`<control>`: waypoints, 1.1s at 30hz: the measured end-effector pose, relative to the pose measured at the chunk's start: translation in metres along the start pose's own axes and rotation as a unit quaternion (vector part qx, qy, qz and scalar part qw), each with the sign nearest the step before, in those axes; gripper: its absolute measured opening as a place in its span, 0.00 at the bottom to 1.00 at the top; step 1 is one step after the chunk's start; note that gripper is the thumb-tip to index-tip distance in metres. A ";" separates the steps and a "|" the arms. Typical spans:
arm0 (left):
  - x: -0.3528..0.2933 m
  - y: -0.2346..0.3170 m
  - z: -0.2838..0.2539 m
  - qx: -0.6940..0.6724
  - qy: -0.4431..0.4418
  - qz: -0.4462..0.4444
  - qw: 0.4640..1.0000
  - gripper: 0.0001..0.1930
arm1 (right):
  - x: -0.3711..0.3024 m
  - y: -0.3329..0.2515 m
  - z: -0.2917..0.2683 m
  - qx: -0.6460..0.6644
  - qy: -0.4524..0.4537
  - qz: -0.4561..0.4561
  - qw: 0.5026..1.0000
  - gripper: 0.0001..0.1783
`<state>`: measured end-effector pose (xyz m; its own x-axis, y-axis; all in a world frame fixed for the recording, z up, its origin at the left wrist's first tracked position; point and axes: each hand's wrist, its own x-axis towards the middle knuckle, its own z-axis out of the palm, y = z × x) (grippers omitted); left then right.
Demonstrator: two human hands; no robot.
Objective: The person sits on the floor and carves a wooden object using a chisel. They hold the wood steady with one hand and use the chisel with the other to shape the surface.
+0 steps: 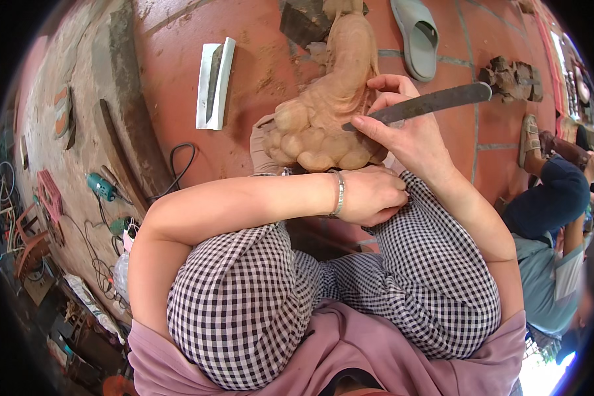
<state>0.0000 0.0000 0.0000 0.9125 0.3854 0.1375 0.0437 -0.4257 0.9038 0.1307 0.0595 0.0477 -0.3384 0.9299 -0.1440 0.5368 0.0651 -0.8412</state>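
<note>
A knobbly tan wood carving (330,112) stands on the red tiled floor (257,59) in front of my knees. My right hand (402,132) grips a long dark metal blade (435,102) whose tip rests against the carving's lower right side. My left hand (369,195), with a metal bracelet at the wrist, lies curled below the carving's base, on my checkered trouser knee. Whether it holds anything is hidden.
A white sheath with a dark blade (214,82) lies to the left. A teal power tool (102,187) and cables lie further left. A grey sandal (417,36) is beyond the carving, wood chunks (511,76) at right. Another person (554,218) squats at right.
</note>
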 end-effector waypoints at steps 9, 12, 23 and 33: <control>0.001 -0.005 0.001 -0.006 0.032 0.029 0.999 0.07 | 0.006 0.001 -0.013 0.059 -0.009 0.028 0.998 0.12; 0.000 -0.002 -0.001 -0.006 0.014 0.016 1.000 0.08 | 0.001 0.007 0.001 -0.013 0.034 -0.071 0.997 0.13; -0.001 -0.002 0.001 -0.001 0.034 0.025 0.999 0.08 | -0.002 0.012 -0.002 0.063 0.012 -0.038 0.997 0.12; -0.001 -0.002 0.001 0.000 0.022 0.027 0.999 0.07 | 0.001 0.013 -0.016 0.072 -0.033 0.021 0.997 0.14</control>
<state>-0.0004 0.0001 -0.0023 0.8950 0.3972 0.2032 -0.0045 -0.4473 0.8944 0.1500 0.0669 0.0454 -0.3697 0.9049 -0.2107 0.4363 -0.0312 -0.8993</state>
